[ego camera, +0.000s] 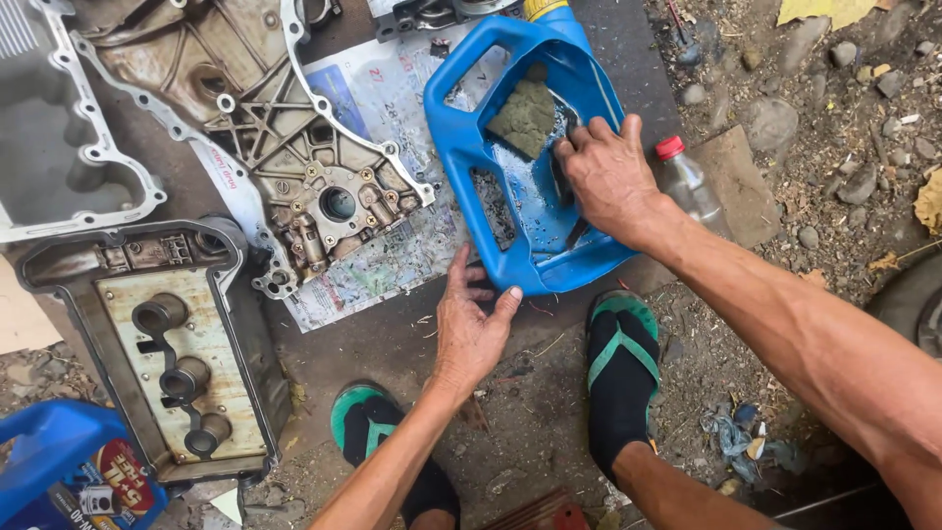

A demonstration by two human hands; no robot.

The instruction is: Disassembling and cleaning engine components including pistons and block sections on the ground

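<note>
- The cut-open blue jug point(461, 147), used as a shallow tray, is laid on the ground on its side. Its long axis runs from the near end, just ahead of the feet, up and slightly right to the yellow cap point(546, 10) at the far end.
- The right hand point(608, 177) is positioned inside the tray, over its right half, and is closed around a dark slender tool point(575, 234). Only the lower tip of the tool is shown below the palm; its kind cannot be told.
- The tool is held roughly along the tray's long axis, with its tip directed toward the near wall.
- A green scouring pad point(526, 118) is lying on the tray floor, just beyond and left of the right hand's fingertips. It is near them but not seen to be touched.
- The left hand point(469, 329) is placed at the near end of the tray, fingers spread and nothing gripped. The thumb is set against the near rim; the palm is on the ground just below it.
- Of the two hands, the right is the nearer to the pad; the left is well apart from it, across the tray's length.
- A clear plastic bottle with a red cap point(687, 182) is lying just beside the right wrist, outside the tray.
- An engine timing cover point(304, 167) is laid on newspaper point(392, 260) left of the tray, with a valve cover point(177, 363) nearer and further left.
</note>
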